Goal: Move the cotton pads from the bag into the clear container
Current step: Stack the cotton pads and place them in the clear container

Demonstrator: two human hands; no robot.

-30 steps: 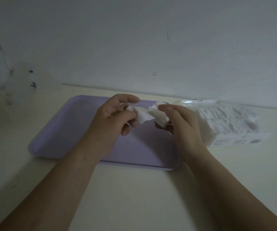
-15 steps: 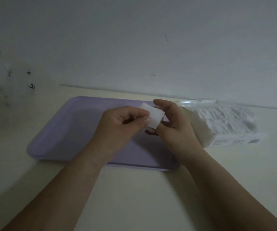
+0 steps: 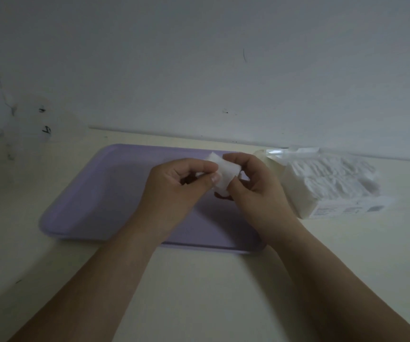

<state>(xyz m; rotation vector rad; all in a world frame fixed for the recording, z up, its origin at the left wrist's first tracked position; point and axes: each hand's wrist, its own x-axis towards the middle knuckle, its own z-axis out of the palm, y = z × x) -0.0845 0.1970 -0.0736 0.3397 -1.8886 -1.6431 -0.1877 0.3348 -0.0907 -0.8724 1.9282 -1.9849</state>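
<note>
Both hands met over the far right part of the lavender tray (image 3: pixel 95 193), sharing a single white cotton pad (image 3: pixel 226 172). The left hand (image 3: pixel 174 186) pinched the pad's near left edge between thumb and curled forefinger. The right hand (image 3: pixel 255 191) held the opposite side, its forefinger hooked over the top edge and its thumb pressed at the lower corner. The remaining fingers of both hands were curled in beneath, and how they lay under the pad could not be told.

A second earlier the hands had stood apart, each gripping a rumpled bit of white with a gap between them. Half a second earlier they had closed together on a flattened pad, and the grip now matched that one closely, the pad flat and squarish.

The bag (image 3: pixel 330 186) of stacked pads lay on the cream table (image 3: pixel 199 292) just right of the tray, near the right wrist, and had kept its place throughout. The clear container (image 3: pixel 28 127) stood faint at the far left against the wall (image 3: pixel 223 58), well apart from the hands. Its contents could not be made out.
</note>
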